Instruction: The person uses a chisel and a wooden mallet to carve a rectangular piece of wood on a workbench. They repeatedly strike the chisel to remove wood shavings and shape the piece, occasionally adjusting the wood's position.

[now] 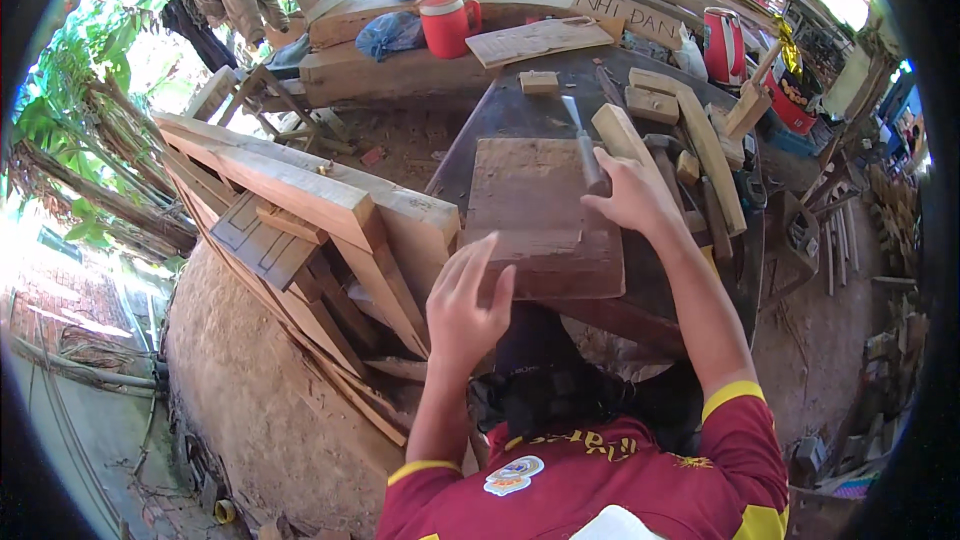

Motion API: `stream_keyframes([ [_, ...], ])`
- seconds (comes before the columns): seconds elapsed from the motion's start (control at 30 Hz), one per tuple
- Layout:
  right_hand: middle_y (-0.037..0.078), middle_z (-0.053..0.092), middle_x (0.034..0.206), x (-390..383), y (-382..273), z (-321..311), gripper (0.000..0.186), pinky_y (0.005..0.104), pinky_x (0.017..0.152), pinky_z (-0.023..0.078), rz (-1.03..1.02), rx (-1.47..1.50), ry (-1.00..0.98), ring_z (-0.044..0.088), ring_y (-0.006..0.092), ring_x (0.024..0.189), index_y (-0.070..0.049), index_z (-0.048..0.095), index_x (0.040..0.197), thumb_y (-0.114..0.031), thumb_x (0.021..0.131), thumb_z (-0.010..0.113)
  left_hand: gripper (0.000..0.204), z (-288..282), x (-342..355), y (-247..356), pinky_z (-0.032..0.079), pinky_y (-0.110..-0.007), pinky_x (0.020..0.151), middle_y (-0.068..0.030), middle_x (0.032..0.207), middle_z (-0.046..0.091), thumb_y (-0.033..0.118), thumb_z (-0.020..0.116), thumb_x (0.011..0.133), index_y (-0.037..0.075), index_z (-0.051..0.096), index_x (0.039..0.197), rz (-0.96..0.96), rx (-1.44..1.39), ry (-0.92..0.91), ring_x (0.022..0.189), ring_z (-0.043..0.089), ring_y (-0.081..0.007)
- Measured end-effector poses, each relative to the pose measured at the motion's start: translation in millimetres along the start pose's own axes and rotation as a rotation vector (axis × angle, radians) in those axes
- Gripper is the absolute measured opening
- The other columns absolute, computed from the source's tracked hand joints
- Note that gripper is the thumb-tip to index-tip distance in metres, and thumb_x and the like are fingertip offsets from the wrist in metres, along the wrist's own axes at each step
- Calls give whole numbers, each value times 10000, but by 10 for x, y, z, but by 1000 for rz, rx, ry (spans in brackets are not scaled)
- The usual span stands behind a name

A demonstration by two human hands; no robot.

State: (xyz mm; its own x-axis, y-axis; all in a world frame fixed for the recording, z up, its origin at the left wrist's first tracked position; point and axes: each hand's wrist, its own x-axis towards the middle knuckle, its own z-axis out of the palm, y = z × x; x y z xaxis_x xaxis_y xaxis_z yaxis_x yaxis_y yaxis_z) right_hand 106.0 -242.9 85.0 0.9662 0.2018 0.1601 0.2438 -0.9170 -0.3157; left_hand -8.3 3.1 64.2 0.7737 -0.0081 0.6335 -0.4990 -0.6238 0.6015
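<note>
A thick brown wooden block (525,180) lies on the dark table right in front of me. My left hand (465,300) is raised by its near left corner, fingers stretched and thumb apart, with nothing in it. Along the block's right side lies a chisel (590,160), its bright blade pointing away from me. My right hand (640,198) is at the handle end, the thumb and fingers spread to either side of it. I cannot tell whether they touch the handle.
Right of the block lie a pale wood bar (625,140), a hammer (663,155) and a curved wood piece (710,160). A small wood block (539,82) sits beyond. Timber frames (290,180) lean at the table's left. A red jug (447,25) stands at the back.
</note>
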Motion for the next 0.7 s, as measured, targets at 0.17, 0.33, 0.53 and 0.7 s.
stream_keyframes([
  [0.17,221,640,1042,319,263,312,454,437,851,489,64,-47,213,611,371,1002,-47,545,1241,-127,811,664,384,-197,-377,-177,478,-392,921,-183,1143,643,88,696,797,-1,615,1162,-129,65,73,1069,614,-341],
  [0.33,193,645,1050,187,141,223,306,415,807,511,64,-47,541,624,363,943,-30,624,1125,-86,824,633,451,-251,-399,-275,476,-382,917,-195,1211,611,115,708,800,4,585,1219,-177,1,45,1114,595,-328],
  [0.53,156,674,1021,-682,269,-118,249,348,776,514,235,204,666,658,289,869,-17,669,1048,-118,821,669,506,-115,-338,-368,441,-432,947,-235,1190,582,129,709,798,-20,540,1251,-179,-2,49,1098,564,-405],
  [0.7,111,698,957,-1646,753,-335,224,317,696,521,547,191,759,653,176,728,-16,686,1025,-118,825,696,525,-35,-259,-277,514,-298,714,-124,1141,594,173,749,813,18,528,1264,-389,-167,20,930,602,-198],
])
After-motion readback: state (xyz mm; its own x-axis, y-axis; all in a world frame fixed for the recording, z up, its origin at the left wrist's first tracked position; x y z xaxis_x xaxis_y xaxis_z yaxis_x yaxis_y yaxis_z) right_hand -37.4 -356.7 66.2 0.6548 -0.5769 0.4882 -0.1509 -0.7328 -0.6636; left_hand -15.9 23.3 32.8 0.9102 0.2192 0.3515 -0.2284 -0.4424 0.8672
